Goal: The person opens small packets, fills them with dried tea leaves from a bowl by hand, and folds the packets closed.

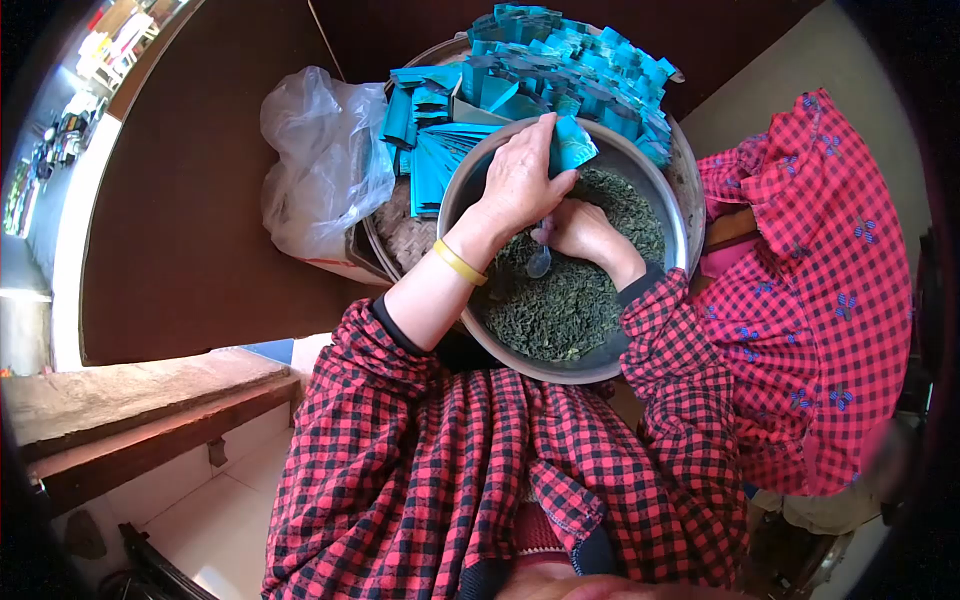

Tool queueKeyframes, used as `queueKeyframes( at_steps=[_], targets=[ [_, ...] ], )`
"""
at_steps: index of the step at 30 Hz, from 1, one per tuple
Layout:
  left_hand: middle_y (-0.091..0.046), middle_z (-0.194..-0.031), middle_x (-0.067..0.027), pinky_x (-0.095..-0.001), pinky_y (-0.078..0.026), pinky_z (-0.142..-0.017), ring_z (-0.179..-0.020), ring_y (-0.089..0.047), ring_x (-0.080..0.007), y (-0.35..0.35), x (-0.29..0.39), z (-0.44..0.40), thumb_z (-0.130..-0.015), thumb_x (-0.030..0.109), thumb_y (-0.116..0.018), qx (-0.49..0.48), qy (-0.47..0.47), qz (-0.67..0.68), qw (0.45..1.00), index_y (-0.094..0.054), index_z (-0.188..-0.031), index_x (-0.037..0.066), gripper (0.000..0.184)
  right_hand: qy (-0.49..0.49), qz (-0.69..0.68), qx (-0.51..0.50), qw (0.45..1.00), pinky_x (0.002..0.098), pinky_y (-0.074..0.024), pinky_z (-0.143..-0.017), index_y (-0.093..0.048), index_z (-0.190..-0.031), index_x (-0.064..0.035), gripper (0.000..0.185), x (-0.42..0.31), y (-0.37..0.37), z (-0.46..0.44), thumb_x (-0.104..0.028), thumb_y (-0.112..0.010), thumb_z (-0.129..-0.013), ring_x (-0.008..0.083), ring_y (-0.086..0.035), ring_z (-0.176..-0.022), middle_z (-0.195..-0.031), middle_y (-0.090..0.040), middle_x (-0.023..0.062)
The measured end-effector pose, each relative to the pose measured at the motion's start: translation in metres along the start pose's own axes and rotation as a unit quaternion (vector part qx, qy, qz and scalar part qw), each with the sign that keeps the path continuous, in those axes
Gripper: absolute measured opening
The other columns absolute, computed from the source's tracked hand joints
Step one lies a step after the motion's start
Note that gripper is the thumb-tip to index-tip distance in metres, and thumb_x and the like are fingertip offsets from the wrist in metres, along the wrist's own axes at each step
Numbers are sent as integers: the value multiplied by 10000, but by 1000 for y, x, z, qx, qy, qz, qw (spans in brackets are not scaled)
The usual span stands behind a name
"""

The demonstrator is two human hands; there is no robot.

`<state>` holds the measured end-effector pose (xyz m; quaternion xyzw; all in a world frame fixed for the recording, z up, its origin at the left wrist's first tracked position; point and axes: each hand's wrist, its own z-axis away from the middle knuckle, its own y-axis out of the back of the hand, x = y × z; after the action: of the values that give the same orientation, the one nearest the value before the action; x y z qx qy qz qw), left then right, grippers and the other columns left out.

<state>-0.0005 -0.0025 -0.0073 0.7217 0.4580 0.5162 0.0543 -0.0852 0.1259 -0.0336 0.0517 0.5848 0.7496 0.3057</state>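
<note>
A steel bowl (678,215) holds dark green dried leaves (560,310). Over its upper part, my left hand (522,180) is closed on a small blue packet (572,145), which stands out past the fingertips near the rim. My right hand (592,235) is closed around the handle of a small clear spoon (539,262), just below my left hand. The spoon's bowl points down over the leaves. Many blue packets (570,65) are piled behind the bowl, and flat ones (450,160) are fanned out at its upper left.
A clear plastic bag (325,165) lies left of the bowl. Under the bowl and packets is a large round container (690,165). Red-and-black checked cloth (810,300) spreads at the right. A brown panel (190,200) and a wooden ledge (150,400) are at the left.
</note>
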Motion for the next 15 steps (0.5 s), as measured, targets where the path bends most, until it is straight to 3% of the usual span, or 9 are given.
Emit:
queueKeyframes(
  at_steps=[6,10,13,15],
  targets=[
    [-548,-1278,-262,-441,-440,-1009,-1207,-524,-399,1,2,0,-761,232,-766,-1,7,10,1000,-418,-1356,-13,732,15,-49,40,998,455,-509,-828,-688,-1056,-124,326,10,11,-1,-325,-682,-800,345,-657,-956,-981,-699,148],
    [-549,-1279,-260,-440,-442,-1007,-1203,-528,-399,2,4,0,-764,245,-767,26,15,13,999,-421,-1355,-16,733,25,-153,64,986,433,-511,-812,-712,-1021,-128,269,17,22,6,-287,-661,-810,338,-664,-937,-954,-704,145],
    [-548,-1281,-258,-442,-442,-1006,-1201,-530,-397,2,3,0,-766,249,-767,20,18,12,1000,-421,-1356,-14,734,40,-123,67,989,401,-503,-819,-663,-1114,-57,294,23,22,6,-172,-644,-844,306,-681,-931,-986,-702,148],
    [-547,-1282,-258,-442,-442,-1006,-1200,-531,-396,2,4,0,-767,252,-768,17,20,12,1000,-421,-1357,-12,734,82,-157,71,982,399,-508,-801,-673,-1075,-56,267,22,17,4,-181,-641,-841,298,-684,-899,-952,-703,147]
  ],
)
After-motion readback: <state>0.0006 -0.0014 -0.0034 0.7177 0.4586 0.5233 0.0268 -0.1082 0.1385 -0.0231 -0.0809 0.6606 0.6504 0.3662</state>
